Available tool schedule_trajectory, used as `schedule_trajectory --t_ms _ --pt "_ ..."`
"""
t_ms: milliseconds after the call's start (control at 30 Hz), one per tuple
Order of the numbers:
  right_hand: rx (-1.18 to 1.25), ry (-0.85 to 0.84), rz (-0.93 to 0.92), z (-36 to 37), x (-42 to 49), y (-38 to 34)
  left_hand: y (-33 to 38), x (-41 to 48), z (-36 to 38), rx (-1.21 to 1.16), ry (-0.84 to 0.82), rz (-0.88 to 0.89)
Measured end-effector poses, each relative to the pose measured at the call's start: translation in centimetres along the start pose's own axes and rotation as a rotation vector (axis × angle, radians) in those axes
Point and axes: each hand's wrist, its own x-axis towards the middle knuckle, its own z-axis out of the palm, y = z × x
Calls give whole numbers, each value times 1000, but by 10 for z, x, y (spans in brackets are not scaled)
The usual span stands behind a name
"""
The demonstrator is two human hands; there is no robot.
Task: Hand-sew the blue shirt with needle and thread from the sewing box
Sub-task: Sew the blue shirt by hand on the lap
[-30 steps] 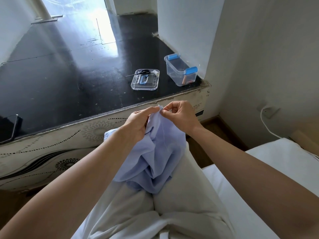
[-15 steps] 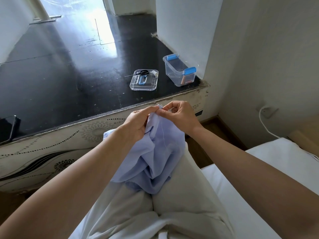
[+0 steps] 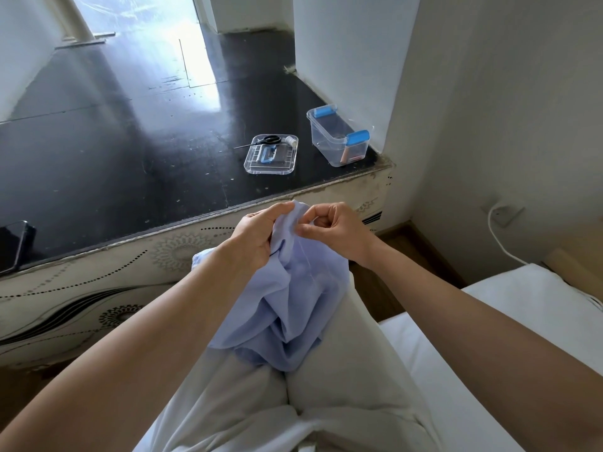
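As left hand (image 3: 256, 238) grips, right (image 3: 337, 234) pinches shirt (image 3: 293, 295) edge.

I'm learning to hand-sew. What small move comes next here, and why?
Probably draw the right hand away from the blue shirt to pull the stitch through: its thumb and forefinger pinch at the fold that the left hand holds up. The needle is too small to see.

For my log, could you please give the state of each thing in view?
blue shirt: bunched on lap
left hand: grips the shirt
right hand: pinches its top fold
sewing box: open, lid off
lid: flat beside box
scissors: shut, across lid
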Motion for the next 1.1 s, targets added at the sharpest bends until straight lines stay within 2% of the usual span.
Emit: schedule_trajectory --t_ms 133,233,333,400,467,533,733,867,967,1100 --pt "-18 -131 74 -3 -1 0 4 -7 7 51 -107 78" --pt "1 -122 108 -4 -2 2 0 -4 5 -67 -58 76" --pt "23 -27 92 -10 -4 1 1 -7 6 -8 -2 102" --pt "33 94 73 -15 -3 0 2 -10 6 34 43 165" --pt "37 206 78 -19 -1 -3 2 -12 6 121 28 230" --pt "30 223 80 -19 2 -8 3 -16 4 165 -20 287" --pt "83 114 149 -9 5 -15 2 -24 -1 197 -202 431" --pt "139 -98 223 -6 1 -19 2 -25 -8 177 -209 436" --pt "110 -129 260 -2 2 -20 0 -26 -12 205 -235 441" --pt "-12 -171 319 1 2 -20 -1 -26 -13 225 -153 483"
